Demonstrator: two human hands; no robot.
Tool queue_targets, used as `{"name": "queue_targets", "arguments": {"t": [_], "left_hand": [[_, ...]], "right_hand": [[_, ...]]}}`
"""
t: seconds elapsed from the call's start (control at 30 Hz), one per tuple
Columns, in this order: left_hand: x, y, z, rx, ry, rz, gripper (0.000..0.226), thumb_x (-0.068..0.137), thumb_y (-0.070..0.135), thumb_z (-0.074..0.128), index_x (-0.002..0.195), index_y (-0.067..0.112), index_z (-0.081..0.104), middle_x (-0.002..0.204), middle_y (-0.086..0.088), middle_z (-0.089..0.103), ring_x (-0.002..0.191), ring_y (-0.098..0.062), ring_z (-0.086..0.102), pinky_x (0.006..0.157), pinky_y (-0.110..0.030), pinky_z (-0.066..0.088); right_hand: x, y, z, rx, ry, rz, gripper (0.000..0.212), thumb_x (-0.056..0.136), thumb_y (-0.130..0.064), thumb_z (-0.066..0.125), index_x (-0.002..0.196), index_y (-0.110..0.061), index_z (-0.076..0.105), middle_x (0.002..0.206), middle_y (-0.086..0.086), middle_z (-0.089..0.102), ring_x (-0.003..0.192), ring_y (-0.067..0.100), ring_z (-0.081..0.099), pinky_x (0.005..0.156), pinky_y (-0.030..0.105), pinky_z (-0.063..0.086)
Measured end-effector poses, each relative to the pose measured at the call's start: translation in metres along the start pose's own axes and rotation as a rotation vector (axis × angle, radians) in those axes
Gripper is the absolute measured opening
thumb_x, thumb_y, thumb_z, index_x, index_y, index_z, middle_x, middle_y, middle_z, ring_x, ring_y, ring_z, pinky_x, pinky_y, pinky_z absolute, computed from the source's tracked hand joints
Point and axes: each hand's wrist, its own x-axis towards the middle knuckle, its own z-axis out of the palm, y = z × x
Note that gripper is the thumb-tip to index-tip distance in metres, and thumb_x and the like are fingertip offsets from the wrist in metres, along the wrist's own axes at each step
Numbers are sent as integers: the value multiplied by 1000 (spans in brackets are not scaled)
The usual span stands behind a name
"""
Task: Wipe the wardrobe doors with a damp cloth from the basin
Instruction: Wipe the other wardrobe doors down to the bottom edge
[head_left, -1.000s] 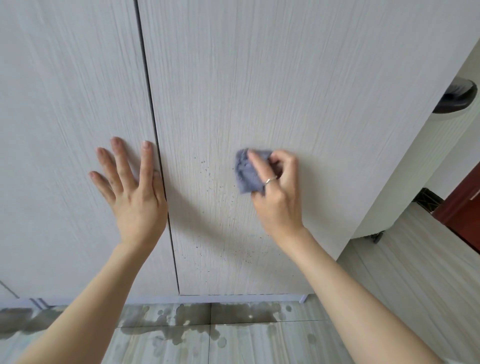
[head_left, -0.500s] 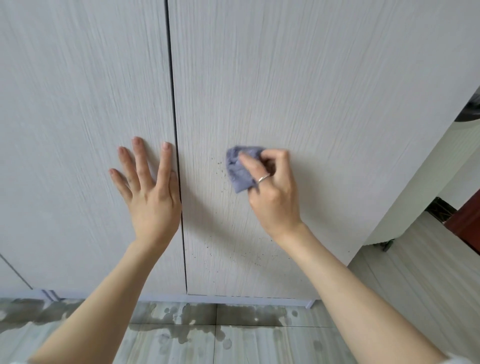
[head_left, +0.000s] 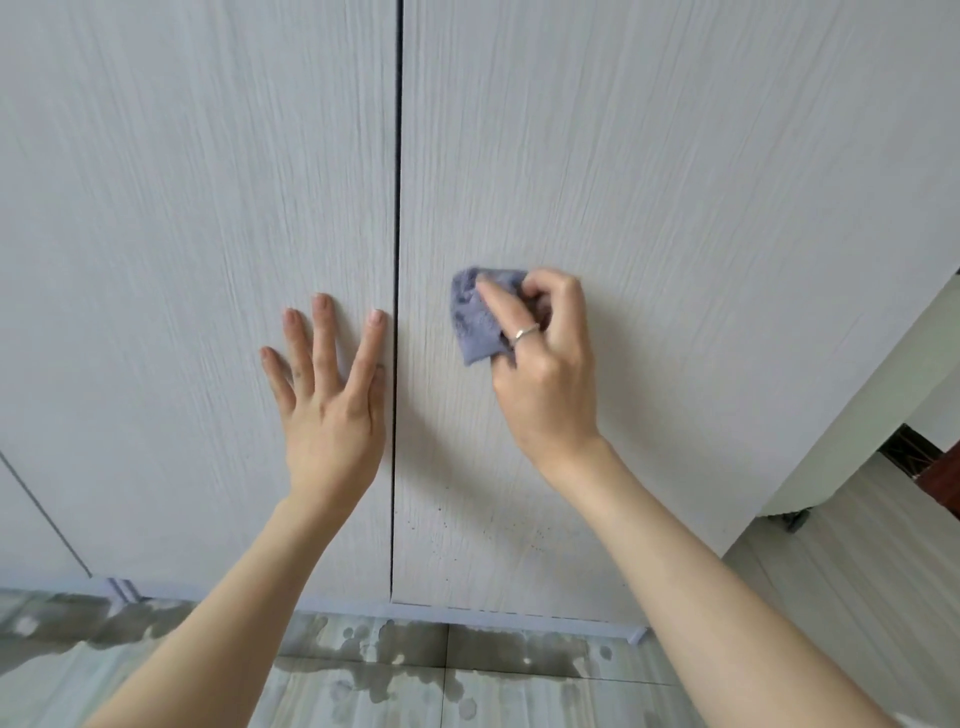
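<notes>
Pressing flat against the left wardrobe door (head_left: 182, 260), the left hand (head_left: 327, 400) has its fingers straight and spread, with the thumb lying along the dark vertical gap (head_left: 397, 291) between the doors. Just across that gap, the right hand (head_left: 540, 358) grips a bunched blue-grey cloth (head_left: 475, 322), fingers curled over it and a ring (head_left: 524, 332) on one finger, holding the cloth against the right wardrobe door (head_left: 675, 208).

Both doors are pale, whitish panels with fine vertical wood grain, and they fill the view above and beside the hands. Below the right hand, low on the right door, a scatter of small dark specks (head_left: 509, 535) marks the surface. Beneath both forearms a light plinth (head_left: 467, 616) runs along the foot of the wardrobe, and under it lies a tiled floor (head_left: 519, 696) with dark wet patches (head_left: 384, 654) and droplets spread across the tiles. Left of the left forearm, another panel seam (head_left: 44, 514) slants down toward the floor. Far to the right of the right hand, past the wardrobe's edge, stands a white surface (head_left: 857, 415), with a dark reddish-brown shape (head_left: 943, 475) beyond it at the frame's edge and pale wood-look flooring (head_left: 857, 571) below.
</notes>
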Motion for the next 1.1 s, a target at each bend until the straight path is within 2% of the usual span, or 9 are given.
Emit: {"name": "queue_targets", "arguments": {"t": [0.1,0.17,0.27,0.47,0.63,0.8,0.9,1.0,1.1], "left_hand": [[0,-3,-2,21,-29,8,48,103,28,25,149,31,12,154,-8,-7,143,-35,-5,111,-63,2],[-1,-5,-5,32,-45,-1,51,102,23,32,149,32,12,154,-7,-7,143,-35,-5,111,-64,3],[-2,-10,-7,54,-68,23,57,101,20,38,149,34,9,155,-5,-7,144,-34,-6,112,-63,2],[-10,-13,-9,61,-122,-13,50,102,29,29,148,34,10,154,-4,-8,143,-30,-9,112,-62,1],[-16,-20,-12,78,-142,10,51,101,30,30,147,33,8,154,-5,-6,142,-30,-7,112,-63,4],[-21,-22,-8,65,-130,8,49,102,28,28,148,31,11,154,-6,-7,142,-31,-8,112,-62,1],[-27,-29,-7,93,-132,44,50,102,26,32,148,30,13,153,-7,-6,142,-30,-7,113,-60,2],[-30,-36,-6,117,-125,80,51,101,26,34,148,30,16,155,-6,-4,143,-34,-2,113,-59,4],[-32,-43,-3,132,-104,99,53,100,23,39,149,29,17,157,-9,1,143,-36,-1,113,-59,3]], "right_hand": [[-46,2,16,5,-261,-99,32,95,-29,40,103,-16,67,93,-4,56,81,10,50,70,22,43],[-69,4,11,-47,-408,-301,25,91,-17,47,91,-8,71,83,5,64,71,20,60,57,28,50],[-60,5,0,-8,-405,-283,31,87,-11,44,95,-8,73,85,10,66,71,25,63,54,29,51],[29,-18,-4,40,111,-90,37,75,9,51,108,3,67,95,24,59,83,36,60,66,34,46],[-35,-16,24,81,-109,-148,24,85,-3,55,102,-11,70,92,10,63,77,25,62,62,27,51],[-127,-2,62,-79,-356,-512,7,84,-12,67,80,-10,73,82,8,65,65,23,59,58,29,49],[-128,-10,63,-15,-377,-399,16,85,-10,57,83,-11,72,78,6,64,64,22,59,54,27,48],[-94,-19,57,118,-193,-96,18,84,-18,58,98,-22,68,91,-4,59,76,16,60,58,21,48],[-84,-26,66,139,-85,-47,26,85,-14,60,110,-14,65,103,-3,46,87,19,53,60,25,42]]}}
